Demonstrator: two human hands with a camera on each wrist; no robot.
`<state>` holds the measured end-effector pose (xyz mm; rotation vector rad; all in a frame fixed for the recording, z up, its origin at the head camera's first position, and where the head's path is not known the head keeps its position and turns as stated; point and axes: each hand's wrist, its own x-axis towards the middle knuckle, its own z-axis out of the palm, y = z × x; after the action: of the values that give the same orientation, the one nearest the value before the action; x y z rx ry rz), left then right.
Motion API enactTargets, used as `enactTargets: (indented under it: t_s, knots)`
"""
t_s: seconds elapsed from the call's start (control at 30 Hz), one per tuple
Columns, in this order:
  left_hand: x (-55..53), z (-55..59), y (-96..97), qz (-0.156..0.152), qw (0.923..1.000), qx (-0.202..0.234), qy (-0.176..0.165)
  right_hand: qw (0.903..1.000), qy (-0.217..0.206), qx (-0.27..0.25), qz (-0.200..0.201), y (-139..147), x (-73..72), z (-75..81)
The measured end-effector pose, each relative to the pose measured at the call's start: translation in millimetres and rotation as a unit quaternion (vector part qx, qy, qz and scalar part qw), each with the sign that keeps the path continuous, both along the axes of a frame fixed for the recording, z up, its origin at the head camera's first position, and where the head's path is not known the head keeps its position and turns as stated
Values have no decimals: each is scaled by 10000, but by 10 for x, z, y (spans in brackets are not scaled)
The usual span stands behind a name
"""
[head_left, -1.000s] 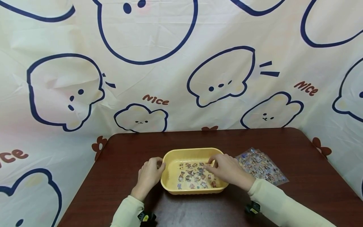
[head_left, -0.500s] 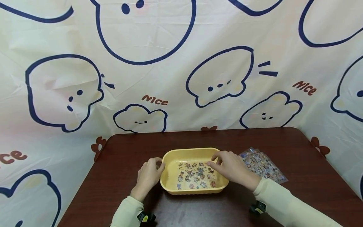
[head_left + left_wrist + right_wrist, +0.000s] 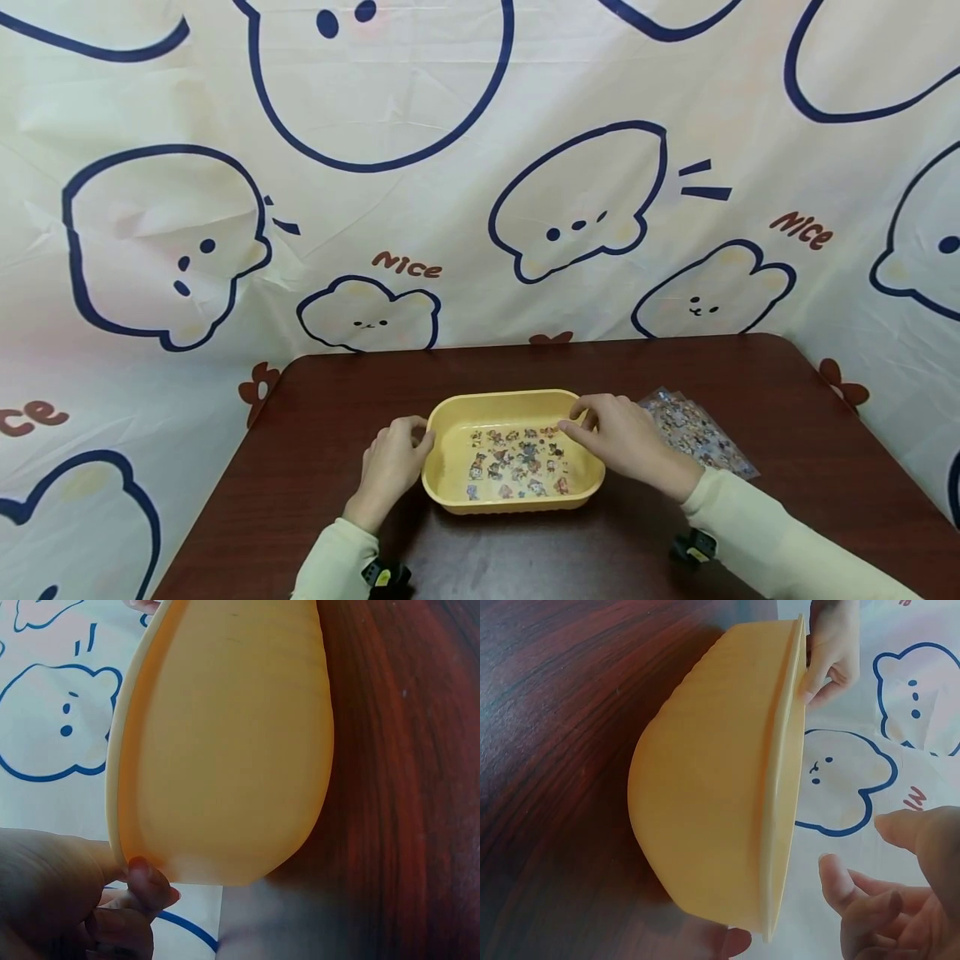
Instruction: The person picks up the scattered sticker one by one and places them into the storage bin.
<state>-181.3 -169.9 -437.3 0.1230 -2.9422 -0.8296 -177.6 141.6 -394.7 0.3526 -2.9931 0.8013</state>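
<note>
A yellow plastic tray [image 3: 448, 467] with rounded corners sits on the table, with several small cartoon-printed stickers [image 3: 517, 462] spread over its floor. At the tray's left end my left hand [image 3: 393, 462] pinches the rim; the left wrist view shows the thumb and a finger meeting at the tray's corner [image 3: 217, 765]. Over the right end of the tray hovers my right hand [image 3: 626, 437]. In the right wrist view its thumb [image 3: 900, 829] and index fingertip stand apart, with nothing between them, beside the rim.
Clear, flat packets of colourful printed pieces [image 3: 697, 433] lie overlapping to the right of the tray, partly behind the right hand. The dark wooden table [image 3: 360, 379] ends at a cartoon-printed cloth backdrop [image 3: 465, 308], which also runs along both sides.
My right hand has moved right, from over the stickers to the tray's right rim, its thumb and index finger spreading slightly. My left hand stays at the left rim.
</note>
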Motion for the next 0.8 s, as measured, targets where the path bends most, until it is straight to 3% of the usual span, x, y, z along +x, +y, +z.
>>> enactTargets:
  t_s: [0.8]
  knots:
    - [-19, -31, -13, -53, 9999, -71, 96, 9998, 120, -38, -145, 323, -44, -63]
